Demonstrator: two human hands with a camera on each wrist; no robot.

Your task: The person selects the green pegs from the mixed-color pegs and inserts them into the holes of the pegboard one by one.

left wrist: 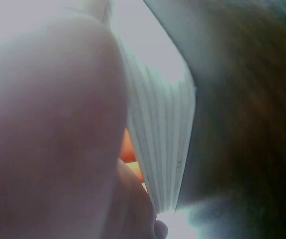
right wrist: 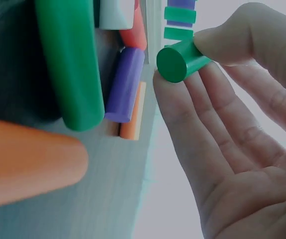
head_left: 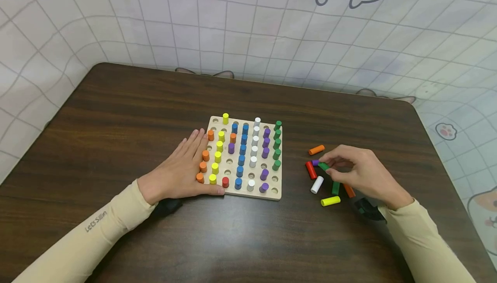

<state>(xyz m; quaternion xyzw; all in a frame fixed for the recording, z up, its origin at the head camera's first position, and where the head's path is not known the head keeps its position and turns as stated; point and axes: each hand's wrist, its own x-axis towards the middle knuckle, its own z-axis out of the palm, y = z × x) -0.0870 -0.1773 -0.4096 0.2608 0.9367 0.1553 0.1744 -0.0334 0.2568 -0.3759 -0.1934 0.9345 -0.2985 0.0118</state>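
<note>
My left hand [head_left: 180, 171] lies against the left side of a pale wooden pegboard [head_left: 258, 193], fingers straight and the thumb along its front edge. In the left wrist view, the board's layered edge [left wrist: 162, 129] shows beside blurred skin. To the right, above the loose pegs, my right hand [head_left: 359, 171] pinches a green peg [head_left: 323, 167] between thumb and fingertip. The right wrist view shows this green peg [right wrist: 175, 64] tilted, its round end facing the camera. Pegs stand in coloured columns on the board: orange, yellow, blue, white, purple and green, with one red peg [head_left: 225, 182] in front.
Around the right hand lie loose pegs: an orange peg [head_left: 316, 149], a red peg [head_left: 311, 170], a purple peg [head_left: 315, 162], a white peg [head_left: 316, 185], a yellow peg [head_left: 330, 201], another green peg [head_left: 335, 187] and another orange peg [head_left: 349, 190]. The dark wooden table [head_left: 248, 240] meets a grid-patterned cloth behind.
</note>
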